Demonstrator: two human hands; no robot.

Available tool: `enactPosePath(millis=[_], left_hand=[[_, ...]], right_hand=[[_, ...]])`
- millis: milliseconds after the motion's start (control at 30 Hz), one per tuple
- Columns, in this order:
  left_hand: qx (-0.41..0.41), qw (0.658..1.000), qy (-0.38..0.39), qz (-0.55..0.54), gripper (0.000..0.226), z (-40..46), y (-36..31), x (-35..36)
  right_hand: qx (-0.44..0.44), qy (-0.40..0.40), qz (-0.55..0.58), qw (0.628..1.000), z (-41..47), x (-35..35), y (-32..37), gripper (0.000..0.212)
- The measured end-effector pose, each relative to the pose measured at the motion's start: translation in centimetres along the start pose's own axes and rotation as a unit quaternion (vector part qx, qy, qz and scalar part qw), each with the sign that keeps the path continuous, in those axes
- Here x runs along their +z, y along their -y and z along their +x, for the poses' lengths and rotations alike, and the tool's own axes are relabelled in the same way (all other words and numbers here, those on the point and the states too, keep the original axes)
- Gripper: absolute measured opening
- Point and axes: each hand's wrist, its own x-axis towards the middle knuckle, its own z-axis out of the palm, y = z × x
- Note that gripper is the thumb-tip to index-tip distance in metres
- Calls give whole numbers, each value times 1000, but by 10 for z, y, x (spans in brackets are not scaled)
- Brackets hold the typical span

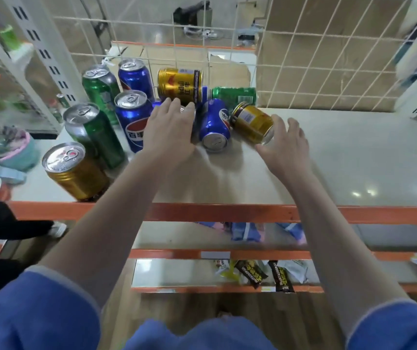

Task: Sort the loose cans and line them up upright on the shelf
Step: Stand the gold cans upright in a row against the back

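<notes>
My left hand [170,127] lies flat, fingers [174,104] straight and released over a blue can I can barely see; the gold can [179,84] stacked just beyond their tips could roll off if I nudge the pile. Right of them a blue can [215,125] lies on the shelf [328,152]. My right hand [286,145] hovers spread, gripping nothing, beside the tipped gold can [252,123] — a careless touch sends it rolling.

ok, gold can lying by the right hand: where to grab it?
Wrap the mid-body of the gold can from the near right, where the right hand already hovers open. It lies tilted, lid end toward the hand, with a blue can close on its left.
</notes>
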Motion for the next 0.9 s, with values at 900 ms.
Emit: enactPosePath(millis=[900], left_hand=[[55, 987, 148, 17, 69, 18, 2, -23]], right_hand=[[15, 42, 173, 984, 4, 3, -20, 67]])
